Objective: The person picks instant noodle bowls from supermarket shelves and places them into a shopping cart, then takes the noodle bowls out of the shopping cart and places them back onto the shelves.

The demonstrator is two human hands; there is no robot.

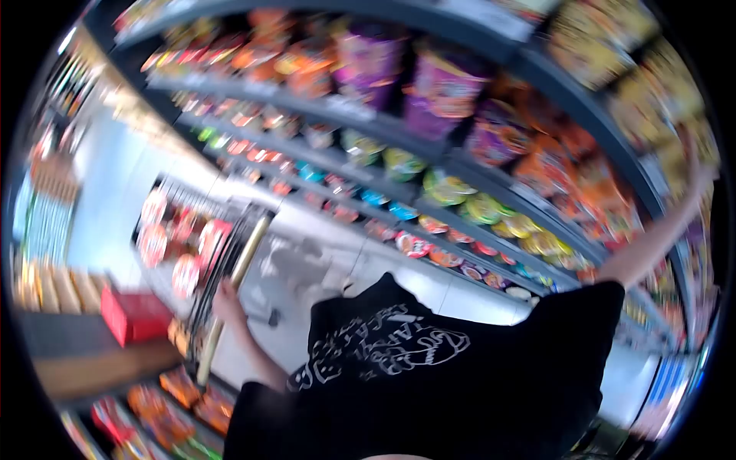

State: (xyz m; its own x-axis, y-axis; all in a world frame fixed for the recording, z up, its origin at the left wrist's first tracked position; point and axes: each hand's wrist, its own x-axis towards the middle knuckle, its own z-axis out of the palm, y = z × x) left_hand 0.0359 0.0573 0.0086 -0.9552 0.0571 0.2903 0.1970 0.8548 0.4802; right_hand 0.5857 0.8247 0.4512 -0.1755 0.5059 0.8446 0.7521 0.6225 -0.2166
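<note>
My left hand (226, 302) is closed around the pale handle bar (244, 264) of a shopping cart (201, 201). Inside the cart sit several red-and-white round-topped packages (155, 244), blurred. My right hand (695, 175) is stretched far out to the right, against yellow packages (659, 100) on an upper shelf. Its fingers look extended and apart, though motion smears them; whether they touch a package I cannot tell.
Shelves hold purple tubs (445, 88), orange packets (548, 165) and green-lidded cups (446, 186). A red box (136, 316) stands on a wooden display at the left. Orange packs (157, 410) lie at the lower left. Pale floor tiles (337, 245) run between.
</note>
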